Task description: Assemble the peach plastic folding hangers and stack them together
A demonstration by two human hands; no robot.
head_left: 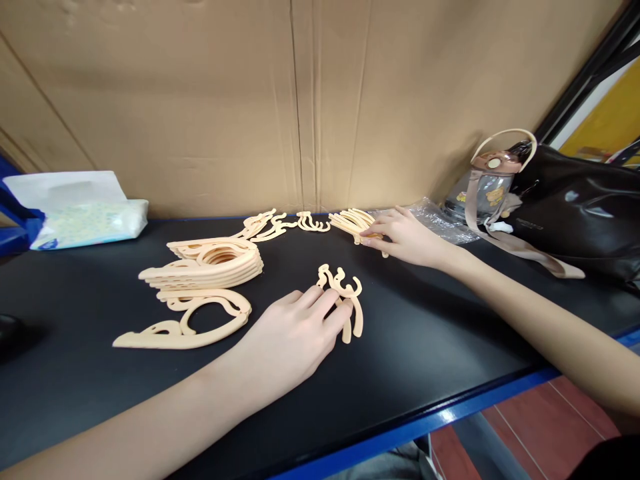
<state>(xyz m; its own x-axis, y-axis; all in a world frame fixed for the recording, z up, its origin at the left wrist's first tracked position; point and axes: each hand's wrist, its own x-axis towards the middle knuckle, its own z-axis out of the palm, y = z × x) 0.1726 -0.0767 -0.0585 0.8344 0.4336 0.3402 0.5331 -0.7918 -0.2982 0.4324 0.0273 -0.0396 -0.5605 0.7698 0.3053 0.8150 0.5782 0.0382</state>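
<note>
My left hand (pixel 300 327) is over a small group of beige plastic hanger hooks (pixel 349 288) at the middle of the table, its bent fingers closed on them. The fingertips are partly hidden beneath the hand. Farther back, my right hand (pixel 405 235) reaches to a pile of curved beige hanger arms (pixel 353 217), thumb and fingers closing at its right side. Which piece it grips is partly covered. To the left lies a stack of folded beige hangers (pixel 225 273), with one folded hanger (pixel 185 341) in front of it.
Loose hanger pieces (pixel 273 227) and more hooks (pixel 313 222) lie along the cardboard wall (pixel 200 113). A tissue pack (pixel 95 217) stands at the left. A strapped water bottle (pixel 487 187), crumpled clear plastic (pixel 435 221) and a black bag (pixel 580 207) occupy the right. Blue edging borders the black table.
</note>
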